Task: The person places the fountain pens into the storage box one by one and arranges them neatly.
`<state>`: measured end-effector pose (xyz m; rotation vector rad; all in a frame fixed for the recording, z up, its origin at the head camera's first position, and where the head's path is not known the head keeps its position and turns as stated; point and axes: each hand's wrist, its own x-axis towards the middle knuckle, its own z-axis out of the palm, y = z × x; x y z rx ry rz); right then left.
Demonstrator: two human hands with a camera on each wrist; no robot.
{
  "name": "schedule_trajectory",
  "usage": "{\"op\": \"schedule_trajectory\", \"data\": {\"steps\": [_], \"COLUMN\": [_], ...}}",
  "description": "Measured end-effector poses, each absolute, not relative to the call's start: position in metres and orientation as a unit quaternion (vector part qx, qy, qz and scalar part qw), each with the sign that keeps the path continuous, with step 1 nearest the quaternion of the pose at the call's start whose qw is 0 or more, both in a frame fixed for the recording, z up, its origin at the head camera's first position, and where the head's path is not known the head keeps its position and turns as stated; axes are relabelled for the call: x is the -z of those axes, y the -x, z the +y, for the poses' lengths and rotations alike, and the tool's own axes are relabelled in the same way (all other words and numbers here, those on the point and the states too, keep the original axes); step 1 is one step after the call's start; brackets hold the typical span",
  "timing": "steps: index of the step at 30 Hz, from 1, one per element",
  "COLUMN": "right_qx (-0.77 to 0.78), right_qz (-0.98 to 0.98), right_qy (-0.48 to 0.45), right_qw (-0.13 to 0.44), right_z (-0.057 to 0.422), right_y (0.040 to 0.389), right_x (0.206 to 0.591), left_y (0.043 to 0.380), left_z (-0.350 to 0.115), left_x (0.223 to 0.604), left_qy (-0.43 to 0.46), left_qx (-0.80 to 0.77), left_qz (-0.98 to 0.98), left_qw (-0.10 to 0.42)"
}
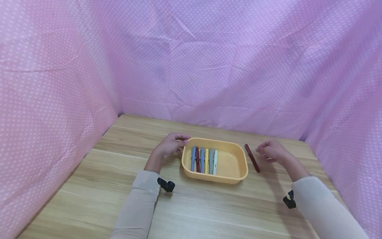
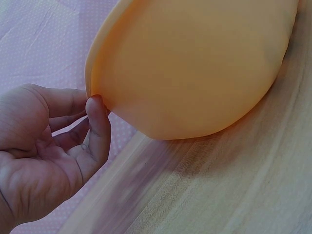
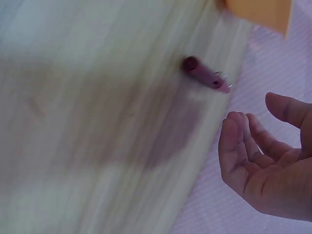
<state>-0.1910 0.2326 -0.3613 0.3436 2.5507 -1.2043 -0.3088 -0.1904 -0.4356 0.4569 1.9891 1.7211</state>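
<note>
A yellow tray [image 1: 229, 181] sits on the table, its rounded wall [image 2: 190, 73] filling much of the left wrist view. My left hand [image 1: 171, 145] pinches the tray's left rim between thumb and fingers. Inside the tray's left half several pens lie side by side: blue, dark red, yellow, grey-green and a pale one [image 1: 215, 162]. A dark red pen [image 1: 252, 158] lies on the table just right of the tray, with its clip showing in the right wrist view. Just right of that pen, my right hand [image 1: 271, 152] holds nothing, its thumb apart from its bent fingers.
The wooden table [image 1: 194, 209] runs under both forearms. Pink dotted cloth [image 1: 209, 76] hangs behind the table and along both sides. A small black wrist mount [image 1: 166, 185] sits on the left sleeve, and another black mount [image 1: 289, 200] on the right.
</note>
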Motion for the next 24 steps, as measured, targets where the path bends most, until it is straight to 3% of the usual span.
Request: {"op": "schedule_trajectory", "data": {"steps": [5, 9, 24], "right_qx": [0.416, 0.396, 0.385], "right_qz": [0.887, 0.899, 0.903], "right_qy": [-0.112, -0.107, -0.139], "right_qw": [0.168, 0.150, 0.129], "right_z": [0.243, 0.238, 0.219], "right_y": [0.193, 0.191, 0.192], "right_x": [0.381, 0.393, 0.403], "left_y": [0.309, 0.309, 0.305], "left_z": [-0.189, -0.189, -0.188], "left_x": [0.438, 0.440, 0.438], "left_qy": [-0.165, -0.161, -0.162], "left_qx": [-0.628, -0.628, -0.627], "left_qz": [0.724, 0.726, 0.727], "left_qw": [0.233, 0.231, 0.227]}}
